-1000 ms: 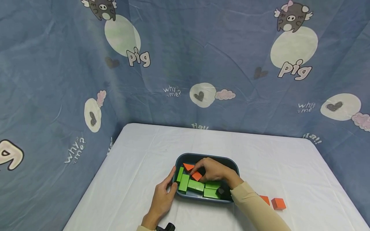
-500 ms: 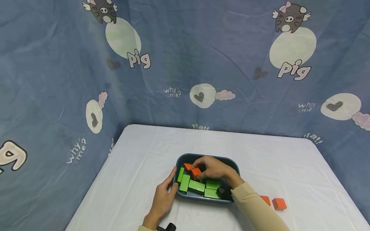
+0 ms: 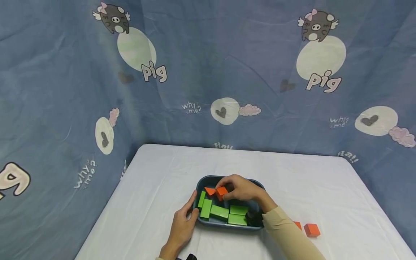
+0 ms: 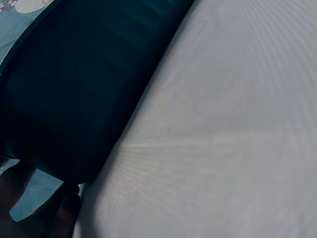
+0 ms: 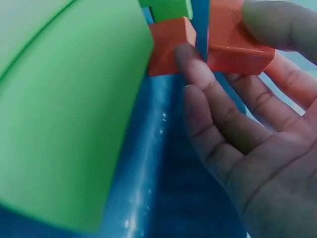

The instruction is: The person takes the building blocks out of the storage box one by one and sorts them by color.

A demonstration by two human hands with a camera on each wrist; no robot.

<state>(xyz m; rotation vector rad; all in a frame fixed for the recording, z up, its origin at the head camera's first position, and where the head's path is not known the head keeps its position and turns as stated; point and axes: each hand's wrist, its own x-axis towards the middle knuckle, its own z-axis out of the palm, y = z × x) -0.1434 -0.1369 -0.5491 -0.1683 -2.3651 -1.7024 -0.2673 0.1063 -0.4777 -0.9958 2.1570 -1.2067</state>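
While left hand point(image 3: 182, 224) lies, index finger and thumb extended, against left end of dark blue tray point(image 3: 224, 226), right hand point(image 3: 239, 189) pinches orange block point(image 3: 221, 194) inside tray, just beside orange triangle point(image 3: 210, 191); green blocks point(image 3: 219, 212) lie along near side. From here, block looks stiff, light, probably wooden; smooth faces maybe slightly slick, hardly fragile. Best hold, I'd judge: opposite flat faces, thumb against fingers.

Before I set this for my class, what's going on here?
A person's right hand pinches an orange block inside a dark tray, while the left hand rests against the tray's end. An orange triangle and several green blocks lie in the tray too. Two other orange pieces sit outside it on the white table, one partly hidden by the sleeve.
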